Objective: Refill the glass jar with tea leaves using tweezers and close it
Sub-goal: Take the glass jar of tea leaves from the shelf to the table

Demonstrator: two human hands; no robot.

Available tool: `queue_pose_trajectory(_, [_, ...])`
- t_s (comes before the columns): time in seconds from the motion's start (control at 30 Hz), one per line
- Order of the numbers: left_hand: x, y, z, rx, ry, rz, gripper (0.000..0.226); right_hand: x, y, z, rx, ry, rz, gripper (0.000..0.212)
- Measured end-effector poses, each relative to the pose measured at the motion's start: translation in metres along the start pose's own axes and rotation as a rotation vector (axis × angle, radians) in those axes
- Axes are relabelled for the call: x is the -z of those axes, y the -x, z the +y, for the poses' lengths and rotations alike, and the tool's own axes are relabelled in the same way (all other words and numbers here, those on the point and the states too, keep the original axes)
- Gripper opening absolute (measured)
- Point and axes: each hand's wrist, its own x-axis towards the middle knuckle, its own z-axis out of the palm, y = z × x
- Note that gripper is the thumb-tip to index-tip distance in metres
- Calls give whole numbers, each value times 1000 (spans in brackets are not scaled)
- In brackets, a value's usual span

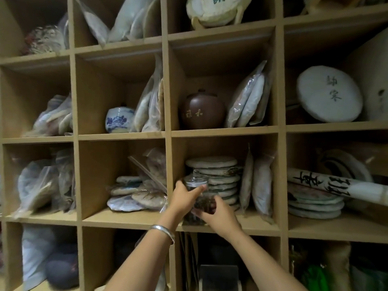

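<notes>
Head view: we see our left hand (pixel 184 196) with thumb and fingers curled round the upper part of the glass jar (pixel 198 198), just below its clear lid (pixel 196 178), while our right hand (pixel 218 213) grips the lower part, fingers wrapped over the dark tea leaves (pixel 201 203) visible through the glass. We note a silver bangle (pixel 163 231) on the left wrist. The jar stands at the front edge of a cubby in the wooden shelf unit (pixel 169 131), near the left partition. Directly behind it rises a stack of round tea cakes (pixel 220 177); bagged cakes (pixel 259 183) lean against the right partition, leaving open room above the stack. One cubby up we see a brown clay pot (pixel 202 111).
</notes>
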Motion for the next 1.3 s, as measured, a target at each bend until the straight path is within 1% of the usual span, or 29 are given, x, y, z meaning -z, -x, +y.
queue_pose_trajectory(0.07, [0, -6, -5, 38, 17, -27, 86, -5, -3, 1, -4, 45, 3, 88])
queue_pose_trajectory(0.13, [1, -9, -10, 24, 30, -45, 70, -9, -7, 2, -9, 103, 38, 88])
queue_pose_trajectory(0.17, [1, -10, -11, 16, 47, -45, 65, -10, -8, 2, -12, 120, 48, 89])
queue_pose_trajectory(0.23, [1, -10, -10, 7, 71, -44, 66, -11, -11, 2, -13, 122, 45, 90])
queue_pose_trajectory(0.3, [1, -9, -6, 8, 68, -54, 76, -8, -12, 2, -10, 108, 40, 91])
queue_pose_trajectory(0.5, [3, 2, -3, 37, 45, -64, 124, -3, -4, 5, 21, 48, 13, 91])
queue_pose_trajectory(0.53, [4, 4, -2, 47, 50, -72, 128, -2, -4, 6, 31, 31, -1, 92])
queue_pose_trajectory(0.6, [7, 10, -1, 59, 61, -88, 129, 1, -1, 6, 42, -10, -41, 91])
queue_pose_trajectory(0.67, [9, 16, -4, 56, 68, -106, 123, 1, 4, 5, 46, -8, -79, 93])
queue_pose_trajectory(0.7, [9, 19, -6, 44, 80, -115, 114, 0, 8, 5, 48, 10, -79, 93])
queue_pose_trajectory(0.77, [9, 26, -7, 7, 115, -127, 82, -2, 17, 5, 51, 37, -48, 95])
queue_pose_trajectory(0.8, [9, 31, -6, -10, 127, -130, 69, -2, 21, 4, 49, 26, -32, 96])
queue_pose_trajectory(0.83, [10, 37, -5, -31, 130, -124, 62, -1, 26, 3, 46, -13, -25, 97])
queue_pose_trajectory(0.9, [14, 47, -1, -83, 113, -86, 58, 1, 37, 2, 54, -150, -37, 93])
queue_pose_trajectory(0.97, [21, 61, 3, -121, 93, -73, 57, 3, 51, -1, 69, -268, -58, 85])
queue_pose_trajectory(1.07, [35, 86, 4, -115, 107, -85, 48, 0, 74, -10, 79, -316, -95, 73])
queue_pose_trajectory(1.13, [50, 104, 4, -103, 122, -90, 45, -6, 87, -21, 73, -315, -133, 76])
queue_pose_trajectory(1.2, [70, 120, 6, -91, 129, -73, 50, -17, 95, -36, 75, -326, -161, 81])
queue_pose_trajectory(1.3, [113, 147, 8, -65, 149, -24, 50, -45, 114, -72, 86, -395, -259, 92])
